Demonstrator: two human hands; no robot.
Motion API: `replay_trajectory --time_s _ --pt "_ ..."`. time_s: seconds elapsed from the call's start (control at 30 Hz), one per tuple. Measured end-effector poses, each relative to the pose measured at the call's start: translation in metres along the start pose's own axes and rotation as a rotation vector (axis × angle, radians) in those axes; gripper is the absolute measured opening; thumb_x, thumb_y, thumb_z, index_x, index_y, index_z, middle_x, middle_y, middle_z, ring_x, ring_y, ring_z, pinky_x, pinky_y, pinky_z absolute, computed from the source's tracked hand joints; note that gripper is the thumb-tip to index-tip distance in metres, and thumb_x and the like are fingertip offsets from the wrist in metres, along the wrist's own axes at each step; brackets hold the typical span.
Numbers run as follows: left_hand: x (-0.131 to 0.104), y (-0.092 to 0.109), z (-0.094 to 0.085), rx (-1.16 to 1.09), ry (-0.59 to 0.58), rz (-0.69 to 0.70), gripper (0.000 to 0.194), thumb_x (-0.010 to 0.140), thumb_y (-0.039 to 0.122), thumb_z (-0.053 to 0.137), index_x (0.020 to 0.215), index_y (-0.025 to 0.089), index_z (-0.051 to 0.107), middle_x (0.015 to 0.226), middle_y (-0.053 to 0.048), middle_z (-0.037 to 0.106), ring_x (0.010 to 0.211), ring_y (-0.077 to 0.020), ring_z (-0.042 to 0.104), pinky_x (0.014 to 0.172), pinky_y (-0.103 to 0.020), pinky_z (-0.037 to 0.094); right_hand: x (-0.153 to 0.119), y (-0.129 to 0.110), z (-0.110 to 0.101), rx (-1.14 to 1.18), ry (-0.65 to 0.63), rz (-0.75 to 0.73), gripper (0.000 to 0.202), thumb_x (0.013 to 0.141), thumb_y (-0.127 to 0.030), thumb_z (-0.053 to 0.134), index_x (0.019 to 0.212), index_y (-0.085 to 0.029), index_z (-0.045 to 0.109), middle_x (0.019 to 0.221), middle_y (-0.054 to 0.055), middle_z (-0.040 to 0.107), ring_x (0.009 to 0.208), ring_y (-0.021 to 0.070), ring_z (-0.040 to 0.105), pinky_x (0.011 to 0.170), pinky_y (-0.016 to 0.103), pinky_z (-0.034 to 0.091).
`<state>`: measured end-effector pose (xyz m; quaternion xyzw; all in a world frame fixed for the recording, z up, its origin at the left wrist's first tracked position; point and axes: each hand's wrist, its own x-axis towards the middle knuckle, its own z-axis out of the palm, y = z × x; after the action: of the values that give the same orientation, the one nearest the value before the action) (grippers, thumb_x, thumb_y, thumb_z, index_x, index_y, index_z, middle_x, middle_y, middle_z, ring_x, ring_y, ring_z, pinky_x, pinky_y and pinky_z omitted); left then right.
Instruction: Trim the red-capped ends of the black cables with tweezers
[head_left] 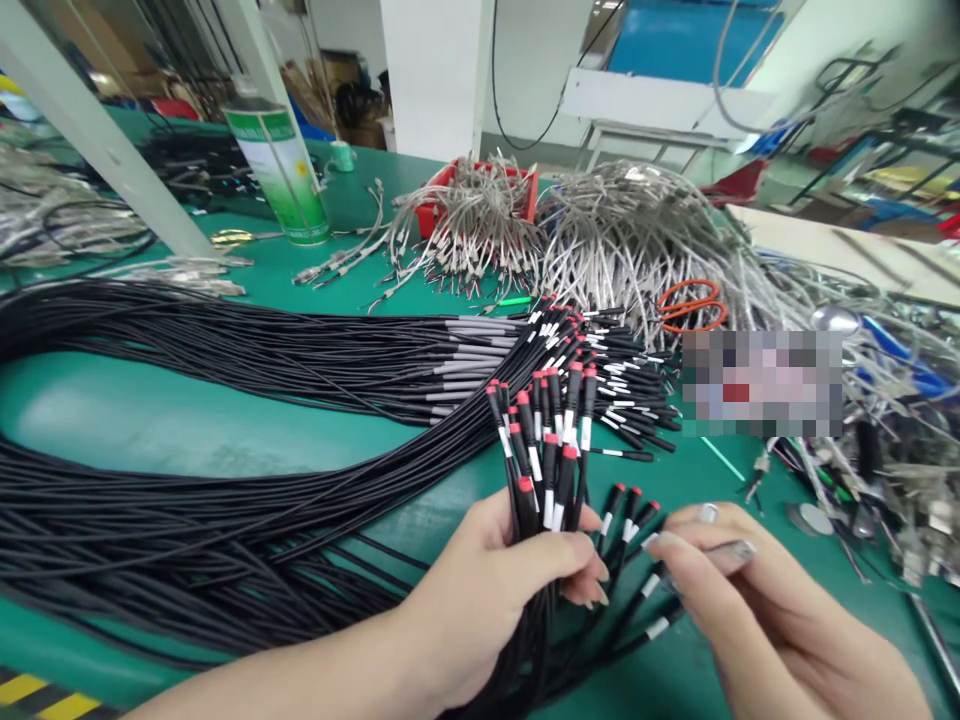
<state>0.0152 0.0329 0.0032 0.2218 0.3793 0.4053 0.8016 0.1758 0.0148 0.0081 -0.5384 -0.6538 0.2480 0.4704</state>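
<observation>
My left hand point(536, 575) is wrapped around a bundle of black cables point(551, 470), whose red-tipped connectors with white labels stick up above the thumb. To its right, my right hand point(739, 580) pinches a black cable point(646, 590) between thumb and fingers; that cable's tip is hidden behind the fingers. Several other loose red-tipped cable ends point(626, 510) fan out between the two hands. Behind the left hand lies a long looped bundle of black cables point(300, 370) with grey sleeves, its connector ends point(615, 380) heaped on the green table.
A red bin point(427, 220) full of grey cables stands at the back, beside a large pile of grey cables point(637, 230). Orange-handled scissors point(691, 305) rest there. A green-and-white can point(281, 170) stands back left by a slanted white post point(112, 130). A blurred-out patch point(761, 383) covers something on the right.
</observation>
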Motion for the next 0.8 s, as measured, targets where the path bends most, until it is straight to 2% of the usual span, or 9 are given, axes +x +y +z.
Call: replay_trajectory --time_s 0.1,0.17,0.27,0.37,0.43,0.5,0.57,0.73,0.8 --pt "0.0 -0.004 -0.002 0.072 -0.038 0.022 0.012 0.072 0.019 0.072 0.081 0.014 0.067 0.071 0.001 0.062 0.067 -0.0106 0.051 0.069 -0.025 0.04 0.002 0.005 -0.001 -0.049 -0.163 -0.048 0.009 0.093 -0.024 0.057 0.085 -0.026 0.062 0.083 -0.002 0.063 0.074 0.0122 0.059 0.066 0.018 0.046" --pt "0.0 -0.007 -0.001 0.149 -0.099 0.042 0.013 0.072 0.017 0.073 0.085 0.015 0.069 0.076 0.001 0.062 0.074 -0.0118 0.051 0.074 -0.026 0.04 0.001 0.01 -0.001 -0.064 -0.162 -0.064 0.006 0.092 -0.024 0.058 0.088 -0.026 0.062 0.087 -0.002 0.064 0.076 0.0126 0.059 0.069 0.02 0.046" --pt "-0.002 -0.008 0.0 0.144 -0.164 0.07 0.014 0.074 0.017 0.071 0.087 0.016 0.07 0.079 0.001 0.063 0.079 -0.0124 0.052 0.08 -0.026 0.04 -0.001 0.013 0.001 -0.015 -0.139 -0.031 0.012 0.092 -0.024 0.057 0.08 -0.024 0.057 0.079 -0.002 0.058 0.071 0.0118 0.054 0.064 0.02 0.045" --pt "-0.002 -0.005 0.001 0.071 -0.054 0.096 0.005 0.077 0.017 0.068 0.073 0.015 0.065 0.07 0.002 0.061 0.071 -0.0098 0.052 0.073 -0.022 0.041 0.002 0.007 0.0 0.048 -0.212 0.034 0.016 0.095 -0.025 0.052 0.079 -0.024 0.055 0.081 -0.002 0.058 0.07 0.0115 0.055 0.063 0.019 0.045" --pt "-0.002 -0.002 0.0 0.013 -0.005 0.084 0.018 0.079 0.021 0.065 0.065 0.016 0.056 0.057 0.003 0.055 0.057 -0.0079 0.048 0.059 -0.02 0.038 0.004 0.001 -0.002 0.069 -0.341 0.049 0.019 0.095 -0.025 0.05 0.077 -0.023 0.055 0.079 -0.001 0.057 0.071 0.0126 0.057 0.063 0.019 0.048" --pt "-0.001 0.001 -0.002 -0.064 -0.036 0.046 0.021 0.081 0.025 0.064 0.065 0.017 0.052 0.046 0.007 0.044 0.042 -0.0055 0.036 0.046 -0.019 0.029 0.006 -0.003 -0.004 0.071 -0.465 0.035 0.021 0.094 -0.025 0.05 0.074 -0.022 0.055 0.072 -0.001 0.054 0.069 0.0139 0.057 0.063 0.021 0.05" --pt "-0.001 0.002 -0.004 -0.093 -0.093 0.031 0.019 0.081 0.028 0.066 0.069 0.017 0.055 0.041 0.01 0.036 0.036 -0.0036 0.026 0.041 -0.019 0.021 0.006 -0.004 -0.005 0.055 -0.531 0.026 0.022 0.094 -0.026 0.051 0.072 -0.022 0.055 0.071 0.0 0.054 0.066 0.0144 0.056 0.063 0.022 0.051" --pt "0.0 0.002 -0.005 0.001 -0.021 0.044 0.018 0.078 0.031 0.072 0.082 0.016 0.064 0.038 0.009 0.042 0.036 -0.0035 0.032 0.042 -0.018 0.025 0.0 0.001 -0.003 -0.012 -0.556 0.011 0.024 0.094 -0.03 0.05 0.075 -0.022 0.061 0.076 0.003 0.059 0.077 0.0182 0.062 0.063 0.023 0.052" --pt "0.0 0.002 -0.005 0.019 -0.04 0.038 0.02 0.075 0.031 0.074 0.083 0.015 0.067 0.041 0.007 0.047 0.037 -0.0037 0.036 0.041 -0.018 0.026 -0.001 0.002 -0.003 -0.024 -0.534 -0.016 0.023 0.093 -0.03 0.052 0.076 -0.022 0.064 0.076 0.004 0.061 0.079 0.0191 0.064 0.063 0.023 0.053"
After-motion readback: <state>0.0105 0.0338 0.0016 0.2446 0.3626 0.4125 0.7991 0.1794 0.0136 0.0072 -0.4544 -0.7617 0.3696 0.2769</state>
